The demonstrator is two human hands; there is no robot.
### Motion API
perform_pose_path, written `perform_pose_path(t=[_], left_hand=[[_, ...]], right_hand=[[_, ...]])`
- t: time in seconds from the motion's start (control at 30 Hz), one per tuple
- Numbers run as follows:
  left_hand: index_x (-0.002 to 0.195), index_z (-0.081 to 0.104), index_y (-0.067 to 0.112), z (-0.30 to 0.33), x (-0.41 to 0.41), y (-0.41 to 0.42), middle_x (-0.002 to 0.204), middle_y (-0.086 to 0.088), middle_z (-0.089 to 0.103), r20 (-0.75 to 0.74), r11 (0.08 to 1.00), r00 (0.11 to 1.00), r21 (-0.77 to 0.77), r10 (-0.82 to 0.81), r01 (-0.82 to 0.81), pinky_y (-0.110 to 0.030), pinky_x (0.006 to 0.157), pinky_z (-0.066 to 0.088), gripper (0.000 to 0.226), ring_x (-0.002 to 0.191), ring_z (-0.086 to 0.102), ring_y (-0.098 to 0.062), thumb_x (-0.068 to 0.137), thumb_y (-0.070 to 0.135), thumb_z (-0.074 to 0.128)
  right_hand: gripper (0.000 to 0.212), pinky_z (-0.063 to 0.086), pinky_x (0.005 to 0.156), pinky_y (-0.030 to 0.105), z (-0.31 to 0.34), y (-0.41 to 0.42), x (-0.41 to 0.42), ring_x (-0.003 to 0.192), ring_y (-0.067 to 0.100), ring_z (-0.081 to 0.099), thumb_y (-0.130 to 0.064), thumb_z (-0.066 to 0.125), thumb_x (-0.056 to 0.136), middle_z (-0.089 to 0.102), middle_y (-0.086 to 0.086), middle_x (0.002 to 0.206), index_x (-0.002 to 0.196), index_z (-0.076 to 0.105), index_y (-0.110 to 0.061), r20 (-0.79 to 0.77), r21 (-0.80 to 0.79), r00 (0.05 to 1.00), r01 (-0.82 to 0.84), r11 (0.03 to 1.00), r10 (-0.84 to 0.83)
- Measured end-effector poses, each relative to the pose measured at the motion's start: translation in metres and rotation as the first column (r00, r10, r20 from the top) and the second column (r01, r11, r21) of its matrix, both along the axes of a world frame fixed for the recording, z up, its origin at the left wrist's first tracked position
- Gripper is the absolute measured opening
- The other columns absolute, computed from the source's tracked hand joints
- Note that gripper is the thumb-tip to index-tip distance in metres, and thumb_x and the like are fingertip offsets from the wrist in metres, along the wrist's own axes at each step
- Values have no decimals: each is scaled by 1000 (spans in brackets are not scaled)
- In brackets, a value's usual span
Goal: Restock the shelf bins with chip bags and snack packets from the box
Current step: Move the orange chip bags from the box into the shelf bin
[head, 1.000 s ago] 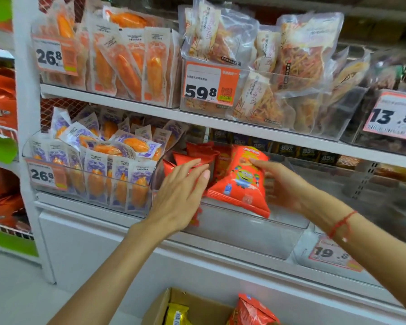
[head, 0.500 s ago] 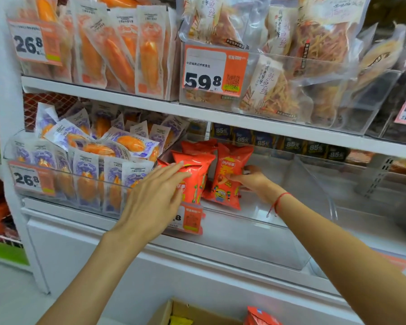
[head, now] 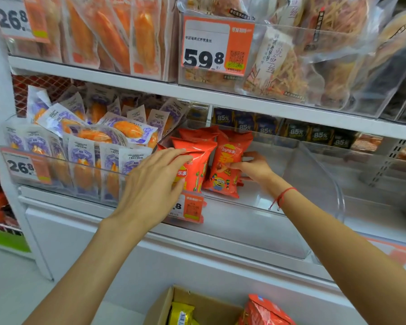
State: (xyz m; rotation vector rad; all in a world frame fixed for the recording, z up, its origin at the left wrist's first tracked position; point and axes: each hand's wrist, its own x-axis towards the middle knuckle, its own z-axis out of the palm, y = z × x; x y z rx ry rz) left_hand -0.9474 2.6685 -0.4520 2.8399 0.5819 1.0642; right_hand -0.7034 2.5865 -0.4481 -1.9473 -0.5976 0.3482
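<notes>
Chip bags (head: pixel 225 165) upright in clear bin (head: pixel 314 174)

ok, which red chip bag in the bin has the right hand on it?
The rightmost red chip bag, upright, with the Lay's logo and yellow cartoon figure. The right hand holds its right edge. The left hand rests on the front-left bag.

- Both forearms seen bare, no sleeves in view.
- Left hand (head: pixel 154 181): no ring, watch or band seen.
- Right hand (head: pixel 253 168): thin red string bracelet (head: pixel 283 196) worn at wrist, w/ loose ends hung below.
</notes>
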Motion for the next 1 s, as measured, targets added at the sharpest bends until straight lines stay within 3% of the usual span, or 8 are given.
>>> perform_pose_path(t=[0.13,0.23,0.4,0.67,0.8,0.87,0.93,1.0], left_hand=[[136,50,23,1,-1,-2,143,7,45,-20,1000,1000,-8,-15,15,-35,106,35,48,134,39,-15,89,20,60],[138,48,23,1,-2,-2,145,8,43,-24,1000,999,-19,-23,23,-34,106,35,49,135,36,-13,90,21,59],[141,43,26,2,-3,-2,148,12,37,-37,999,999,-35,-33,32,-32,105,36,50,138,30,-9,92,23,56],[141,42,28,3,-3,-5,149,13,34,-30,999,999,-36,-32,31,-29,104,36,52,138,27,-8,92,24,55],[139,44,26,4,0,-9,147,12,38,-9,999,999,-10,-42,42,-29,104,35,51,137,30,-9,90,23,58],[137,47,25,5,1,-9,145,10,40,14,999,999,-10,-43,43,-30,103,36,50,135,32,-10,89,22,59],[135,50,24,6,3,-12,143,9,44,47,999,998,-9,-34,34,-31,101,38,48,132,36,-11,88,22,59],[129,56,23,9,6,-20,135,8,52,101,999,994,12,-37,36,-32,93,43,43,124,45,-14,86,20,61]], right_hand=[[69,52,85,35,-1,-2,0,105,26,63,-27,82,70,61,10,120,127,45,-13,-10,-60,1000,-11,998,10],[68,52,91,37,2,-2,0,107,28,62,-24,82,71,60,10,120,127,45,-11,3,-75,1000,-12,997,12],[59,51,93,43,8,-4,3,108,28,61,-12,79,74,60,14,124,126,52,-5,150,-46,988,-27,999,34],[56,46,86,29,12,-20,-9,113,25,56,-4,67,84,55,12,129,134,41,-5,70,-110,987,-135,985,143],[52,43,88,28,13,-22,-11,102,17,53,-7,65,87,55,4,115,133,41,-4,75,-138,985,-146,980,157],[65,44,94,32,14,-22,-9,111,23,53,-16,69,85,54,9,126,139,33,-5,82,-176,988,-116,977,132],[76,44,98,38,15,-24,-7,121,29,49,-28,70,84,47,14,137,142,26,-8,178,-284,978,-54,957,108],[69,45,93,38,19,-33,-12,117,31,52,-36,67,84,50,13,133,138,33,-9,385,-385,916,45,922,116]])
